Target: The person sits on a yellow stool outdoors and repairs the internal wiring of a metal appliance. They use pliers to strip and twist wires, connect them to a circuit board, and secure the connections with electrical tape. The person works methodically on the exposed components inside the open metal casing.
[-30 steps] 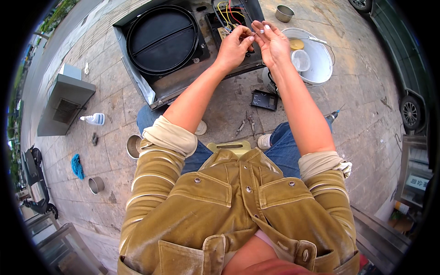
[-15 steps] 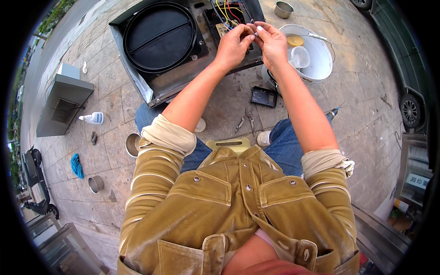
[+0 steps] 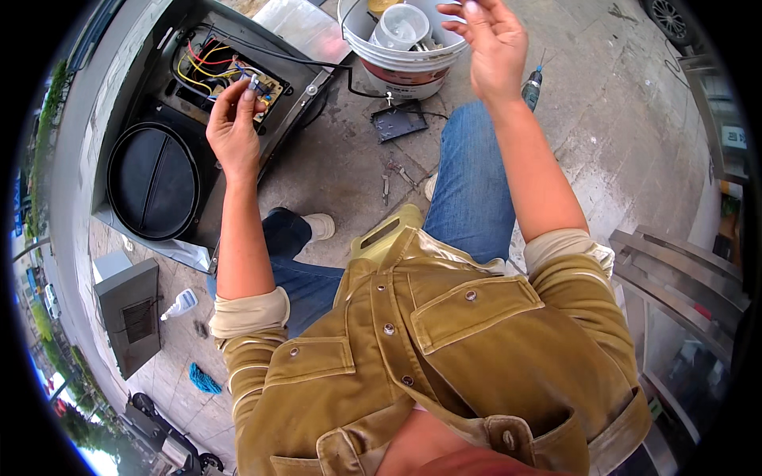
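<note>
Closest in is the person's mustard-yellow corduroy jacket (image 3: 444, 349), sleeves rolled back to the forearms, with blue jeans (image 3: 476, 182) bent at the knee below it. A yellow stool (image 3: 386, 232) shows between the legs, and a white shoe (image 3: 321, 227) rests on the paving.

A little further out, small metal tools (image 3: 394, 174) lie on the ground, and just beyond them a dark flat cover plate (image 3: 399, 120). A screwdriver with a blue handle (image 3: 532, 86) lies on the ground beside the right knee.

The left hand (image 3: 232, 127) reaches over the open metal appliance housing (image 3: 290, 79). Its fingertips (image 3: 252, 89) pinch a small connector (image 3: 254, 78) at the edge of the circuit board (image 3: 238, 79), where yellow, red and black wires (image 3: 202, 63) bunch together. A big black round fan housing (image 3: 152, 181) fills the casing nearer the person's left.

The right hand (image 3: 492, 47) is raised above the white bucket (image 3: 405, 59), fingers loosely curled and spread; I can't tell whether anything tiny sits between them. Inside the bucket stands a white plastic cup (image 3: 401, 25).

Off to the left, a grey metal box (image 3: 131, 313), a white spray bottle (image 3: 181, 303) and a blue cloth (image 3: 204, 379) sit on the pavement
</note>
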Demonstrator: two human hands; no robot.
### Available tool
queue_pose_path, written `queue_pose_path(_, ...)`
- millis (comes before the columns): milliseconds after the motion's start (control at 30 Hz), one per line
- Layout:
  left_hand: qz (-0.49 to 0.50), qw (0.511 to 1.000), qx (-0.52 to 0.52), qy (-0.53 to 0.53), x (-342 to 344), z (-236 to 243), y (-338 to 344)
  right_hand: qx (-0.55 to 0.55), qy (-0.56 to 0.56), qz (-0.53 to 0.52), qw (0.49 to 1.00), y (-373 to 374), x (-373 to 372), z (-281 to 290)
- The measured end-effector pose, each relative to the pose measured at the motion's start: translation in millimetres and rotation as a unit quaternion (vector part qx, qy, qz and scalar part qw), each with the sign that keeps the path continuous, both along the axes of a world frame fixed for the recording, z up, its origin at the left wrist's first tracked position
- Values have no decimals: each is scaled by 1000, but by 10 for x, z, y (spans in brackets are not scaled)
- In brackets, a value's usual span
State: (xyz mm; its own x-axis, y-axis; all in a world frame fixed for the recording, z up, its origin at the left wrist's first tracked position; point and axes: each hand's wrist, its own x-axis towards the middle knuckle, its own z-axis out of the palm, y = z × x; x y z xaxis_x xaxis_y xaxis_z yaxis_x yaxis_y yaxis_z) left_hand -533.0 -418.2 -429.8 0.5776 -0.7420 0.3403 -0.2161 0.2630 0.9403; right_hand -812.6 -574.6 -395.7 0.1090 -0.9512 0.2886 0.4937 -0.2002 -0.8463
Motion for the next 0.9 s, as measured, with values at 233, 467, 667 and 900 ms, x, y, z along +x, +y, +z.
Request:
queue_pose_path(233, 1, 996, -1, -86, -143, -140, -30, 25, 92, -239, 966, -183, -1480, -481)
queue_pose_path(467, 70, 987, 11, -142, -123, -177, -1, 326, 262, -33, 908, 344, 627, -2451)
queue_pose_path(667, 71, 989, 49, -123, -190, -194, 55, 203, 640, -62, 738, 1173, 686, -3795)
queue_pose_path(900, 30, 995, 64, -77, -90, -170, 104, 460, 404, -223, 759, 973, 438, -4357)
